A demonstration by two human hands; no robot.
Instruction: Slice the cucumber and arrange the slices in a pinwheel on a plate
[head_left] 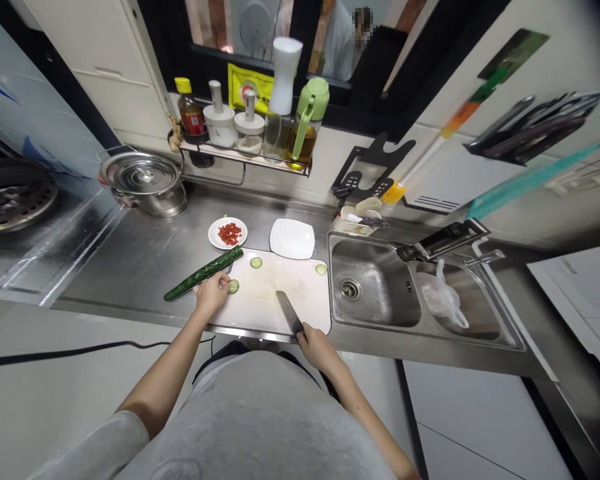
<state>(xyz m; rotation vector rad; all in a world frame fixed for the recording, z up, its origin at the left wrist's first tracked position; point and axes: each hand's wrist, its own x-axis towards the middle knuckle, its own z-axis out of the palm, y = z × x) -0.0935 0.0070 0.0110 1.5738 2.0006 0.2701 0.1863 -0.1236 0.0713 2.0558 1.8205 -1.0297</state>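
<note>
My right hand (314, 343) grips the handle of a kitchen knife (290, 312), whose blade points away from me over the white cutting board (260, 317). At the board's left edge, my left hand (213, 293) has its fingers pinched at a round cucumber slice (234, 287). Just beyond that hand a long green cucumber (200, 275) lies slantwise, partly on the counter, its right end at the board. Two more slices rest on the board, one near the far edge and another in the far right corner.
Behind the board stand a small plate of chopped red pieces (230, 233) and a white square plate (292, 239). To the right is a double sink (375, 283) with a plastic bag (443, 297) in it. A steel pot (150, 183) sits at the back left, below a seasoning rack (245, 155).
</note>
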